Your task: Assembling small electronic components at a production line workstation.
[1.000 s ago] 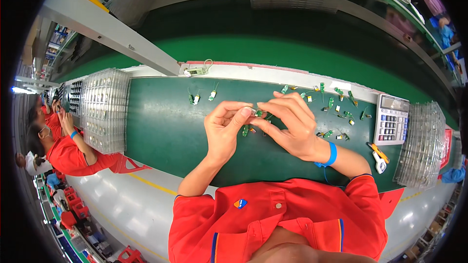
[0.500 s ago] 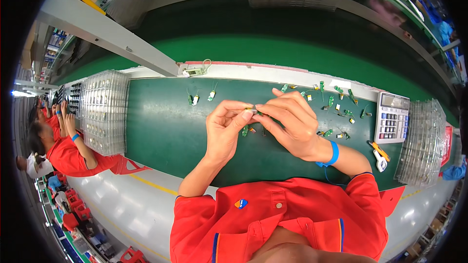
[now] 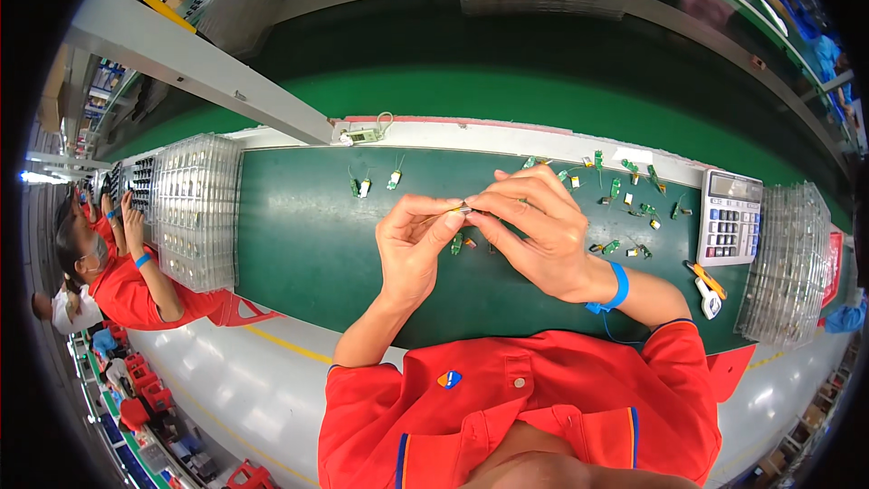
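Left bare hand [image 3: 415, 243]: thumb and forefinger pinched on a small, dark-and-silvery piece [image 3: 465, 209], mostly hidden, above the dark-green tabletop [image 3: 303, 249]. Right bare hand [image 3: 541, 228]: fingertips closed on its three-o'clock end. Small green circuit boards [image 3: 615, 188]: scattered, two to four o'clock. Grey rectangular calculator [image 3: 731, 217]: three o'clock, beyond.

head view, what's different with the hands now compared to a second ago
The right hand has shifted slightly left, and green no longer shows on the small part. The left hand barely moved. Both keep hold; nothing was visibly let go. The calculator and scattered green boards stayed put.
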Demonstrator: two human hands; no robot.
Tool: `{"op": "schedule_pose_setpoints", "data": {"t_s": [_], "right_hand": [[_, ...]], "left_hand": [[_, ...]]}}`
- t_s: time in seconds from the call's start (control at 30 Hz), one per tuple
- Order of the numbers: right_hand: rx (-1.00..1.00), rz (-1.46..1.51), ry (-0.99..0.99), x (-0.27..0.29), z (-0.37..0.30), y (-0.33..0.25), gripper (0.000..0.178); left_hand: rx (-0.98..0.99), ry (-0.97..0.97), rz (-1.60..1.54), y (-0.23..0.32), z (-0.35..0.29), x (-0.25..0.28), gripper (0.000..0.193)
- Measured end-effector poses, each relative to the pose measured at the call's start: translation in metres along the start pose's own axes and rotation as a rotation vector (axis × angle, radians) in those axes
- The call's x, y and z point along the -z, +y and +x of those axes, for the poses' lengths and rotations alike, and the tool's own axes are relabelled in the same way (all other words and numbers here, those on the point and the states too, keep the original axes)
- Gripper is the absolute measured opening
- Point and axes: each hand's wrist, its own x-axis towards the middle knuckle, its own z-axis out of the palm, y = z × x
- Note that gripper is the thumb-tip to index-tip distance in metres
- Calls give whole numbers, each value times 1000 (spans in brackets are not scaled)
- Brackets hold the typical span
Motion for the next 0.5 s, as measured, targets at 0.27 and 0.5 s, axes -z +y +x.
{"op": "schedule_pose_setpoints", "data": {"t_s": [0.27,0.5], "right_hand": [[86,-85,3,-1,1,2,29],[264,-175,-56,3,5,8,33]], "left_hand": [[1,3,15,3,5,0,9],[114,-25,-99,9,8,1,18]]}}
